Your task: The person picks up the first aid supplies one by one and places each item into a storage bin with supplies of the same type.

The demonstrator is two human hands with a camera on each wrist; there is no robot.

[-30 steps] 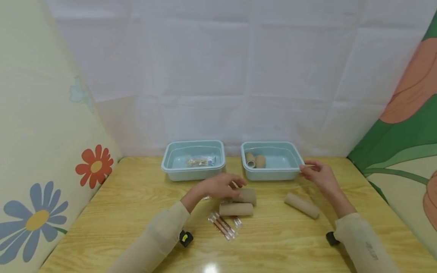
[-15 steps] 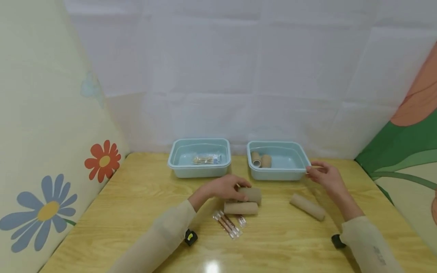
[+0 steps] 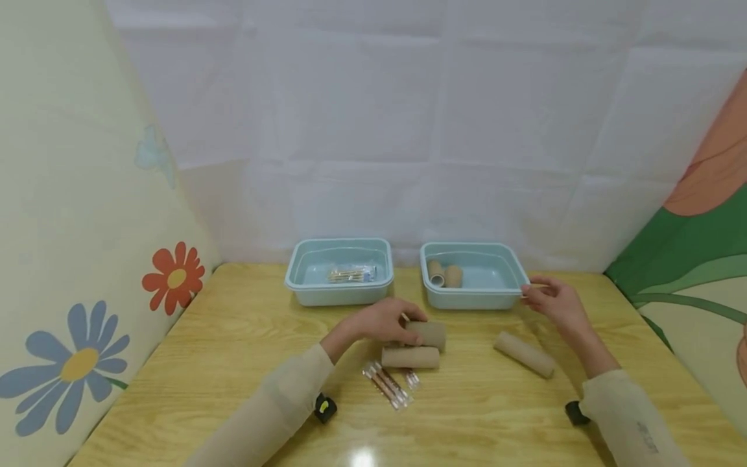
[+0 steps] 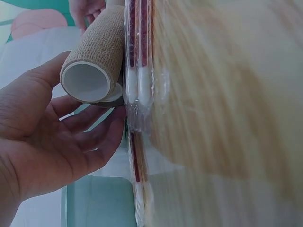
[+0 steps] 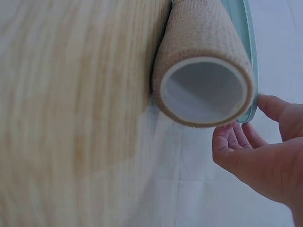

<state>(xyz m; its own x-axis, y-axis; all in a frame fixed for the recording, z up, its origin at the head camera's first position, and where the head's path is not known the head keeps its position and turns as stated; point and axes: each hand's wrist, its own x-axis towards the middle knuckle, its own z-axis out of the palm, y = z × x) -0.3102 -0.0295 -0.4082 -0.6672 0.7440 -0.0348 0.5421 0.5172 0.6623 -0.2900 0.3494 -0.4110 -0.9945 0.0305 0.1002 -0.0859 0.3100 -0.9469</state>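
In the head view, my left hand (image 3: 388, 322) holds the left end of a tan bandage roll (image 3: 430, 336), thumb on its near side. A second bandage roll (image 3: 410, 357) lies just in front of it; its crinkled surface and white hollow core show in the left wrist view. My right hand (image 3: 554, 303) pinches the near right corner of the right blue plastic tub (image 3: 475, 299) between thumb and fingers. Two shorter bandage rolls, one (image 3: 436, 272) beside the other (image 3: 453, 276), lie inside that tub. Another bandage roll (image 3: 524, 354) lies slanted in front of it.
Clear-wrapped cotton swabs (image 3: 386, 384) with dark red sticks lie before the left rolls, a smaller packet (image 3: 412, 378) beside them. The left blue tub (image 3: 341, 296) contains a swab packet (image 3: 352, 275). A white cloth (image 3: 362, 130) hangs behind the wooden table (image 3: 245, 337).
My left hand has settled onto the far bandage roll and its fingers have closed round the end. My right hand stays at the tub's corner. The head view has shifted slightly.
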